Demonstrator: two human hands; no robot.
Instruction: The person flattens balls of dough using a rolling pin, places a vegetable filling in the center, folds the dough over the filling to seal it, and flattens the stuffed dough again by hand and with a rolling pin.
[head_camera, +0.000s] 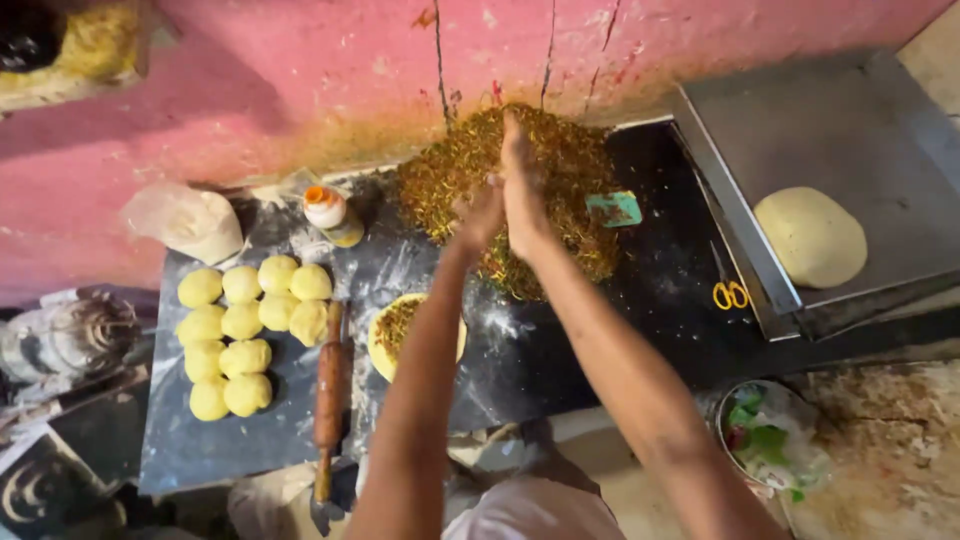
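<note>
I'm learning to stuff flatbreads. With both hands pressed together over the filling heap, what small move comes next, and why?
Probably carry the pressed filling back to the rolled dough disc. Both hands, left and right, meet above the filling heap, and the disc holds only a little filling.

The worktop (560, 350) is black, dusted with white flour. The dough balls (245, 335) are pale yellow, and the filling heap (570, 160) is speckled yellow-brown and green. The rolling pin (330, 395) is reddish brown. The wall (300, 80) is pink with dark cracks. The scraper (615, 208) is teal, the scissors (731, 295) yellow-handled, the flat dough disc (810, 238) cream on a grey tray (830, 120).
</note>
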